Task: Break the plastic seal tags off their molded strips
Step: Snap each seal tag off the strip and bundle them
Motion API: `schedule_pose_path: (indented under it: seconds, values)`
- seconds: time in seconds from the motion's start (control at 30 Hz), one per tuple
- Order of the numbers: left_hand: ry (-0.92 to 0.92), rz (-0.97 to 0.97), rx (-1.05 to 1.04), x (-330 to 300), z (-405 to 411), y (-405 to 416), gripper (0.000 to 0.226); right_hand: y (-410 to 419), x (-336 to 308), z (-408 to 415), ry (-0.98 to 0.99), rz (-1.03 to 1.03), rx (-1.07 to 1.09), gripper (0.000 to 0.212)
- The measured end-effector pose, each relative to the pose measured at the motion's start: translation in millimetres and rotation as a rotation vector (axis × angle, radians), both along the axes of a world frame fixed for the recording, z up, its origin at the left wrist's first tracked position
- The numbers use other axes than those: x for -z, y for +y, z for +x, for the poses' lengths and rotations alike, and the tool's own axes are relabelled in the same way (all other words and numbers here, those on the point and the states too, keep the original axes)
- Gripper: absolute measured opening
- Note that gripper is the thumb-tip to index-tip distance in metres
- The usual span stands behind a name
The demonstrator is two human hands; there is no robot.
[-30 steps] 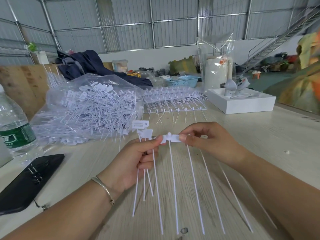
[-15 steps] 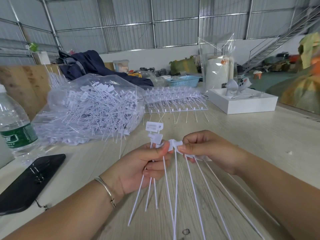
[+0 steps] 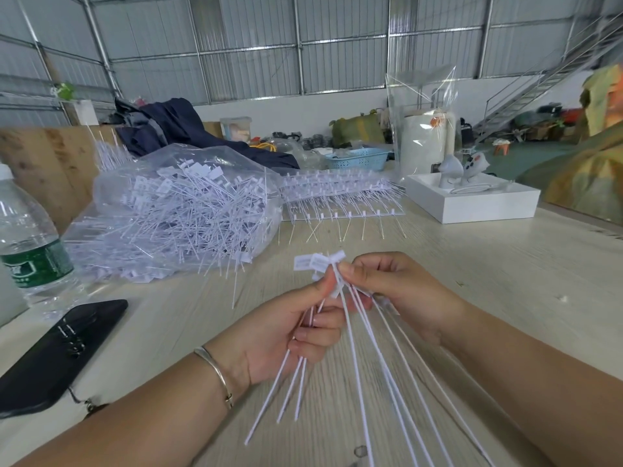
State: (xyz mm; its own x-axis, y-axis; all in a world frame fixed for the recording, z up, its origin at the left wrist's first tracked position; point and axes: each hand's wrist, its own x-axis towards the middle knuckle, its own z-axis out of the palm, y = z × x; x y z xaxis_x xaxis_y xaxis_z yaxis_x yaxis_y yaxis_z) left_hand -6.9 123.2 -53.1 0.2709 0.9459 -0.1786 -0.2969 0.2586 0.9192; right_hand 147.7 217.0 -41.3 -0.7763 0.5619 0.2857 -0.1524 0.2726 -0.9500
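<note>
Two hands meet over a pale wooden table [image 3: 438, 264]. The left hand [image 3: 290, 335] grips a small bundle of loose white seal tags [image 3: 312, 262], fingers curled round their stems. The right hand [image 3: 391, 291] pinches the molded strip [image 3: 377, 358], whose remaining tails fan toward the viewer. A second ago the strip stretched flat between the hands; now it is bent upward and the hands have closed together, suggesting another tag has just snapped free. Behind lie a clear bag of finished tags [image 3: 175, 210] and unbroken strips [image 3: 337, 197]
</note>
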Motion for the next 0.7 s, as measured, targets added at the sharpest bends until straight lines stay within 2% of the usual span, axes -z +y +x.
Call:
schedule_pose_path:
  seconds: [0.1, 0.23, 0.43, 0.53, 0.63, 0.7]
  values:
    - [-0.086, -0.02, -0.02, -1, -3, 0, 0.056, 2, 0, 1, 0.011, 0.037, 0.09, 0.05]
    - [-0.102, -0.012, -0.099, -3, -6, -1, 0.028, 4, -1, 2, 0.033, 0.078, 0.14, 0.057]
    - [-0.139, 0.02, -0.277, -7, -9, 2, 0.03, 9, -5, 6, 0.1, 0.037, 0.184, 0.064]
    - [-0.129, -0.004, -0.376, -6, -7, 2, 0.024, 14, -8, 10, 0.089, 0.009, 0.206, 0.047]
    - [-0.047, -0.044, -0.438, -2, -6, 2, 0.026, 12, -9, 10, 0.08, -0.018, 0.205, 0.018]
    - [0.011, -0.047, -0.468, 0, -5, 3, 0.03, 12, -6, 9, 0.069, 0.017, 0.177, 0.013]
